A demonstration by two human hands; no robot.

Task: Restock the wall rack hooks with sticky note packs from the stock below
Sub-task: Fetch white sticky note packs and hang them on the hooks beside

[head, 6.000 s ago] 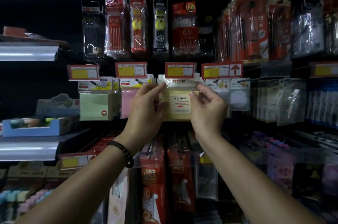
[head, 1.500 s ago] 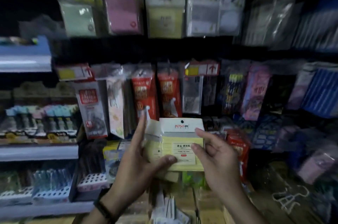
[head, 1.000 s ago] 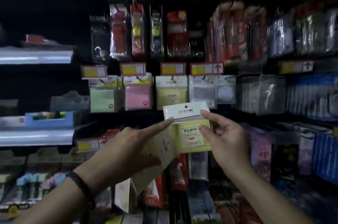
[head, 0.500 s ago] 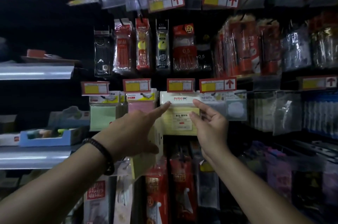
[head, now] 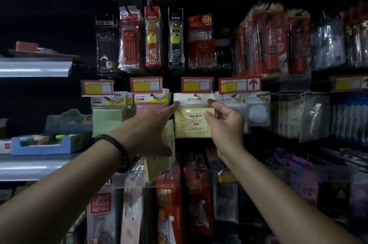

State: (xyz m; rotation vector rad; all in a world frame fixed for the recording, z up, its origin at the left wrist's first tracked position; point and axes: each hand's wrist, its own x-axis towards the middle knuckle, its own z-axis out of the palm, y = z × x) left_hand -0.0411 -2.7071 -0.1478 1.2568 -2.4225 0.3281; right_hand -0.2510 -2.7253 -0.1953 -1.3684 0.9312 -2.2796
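Right hand [head: 225, 124] pinching yellow pack [head: 191, 127] at the hook [head: 196, 95], left hand [head: 147, 134] gripping spare packs [head: 159, 164], forefinger touching its header

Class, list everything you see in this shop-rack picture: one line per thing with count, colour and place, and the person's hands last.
yellow sticky note pack: one, pale yellow, centre of the note row
spare packs: count unclear, yellow, under the left palm
green note pack: at least one, green, left end of the row
pink note pack: at least one, pink, beside the green
price tags: several, red and yellow, above the packs
pen refill packs: several, red and black, upper row
tray: one, blue, on the left shelf
bracelet: one, black, left wrist
left hand: grips the spares, index fingertip on the hung pack's header
right hand: pinches the hung pack's right edge
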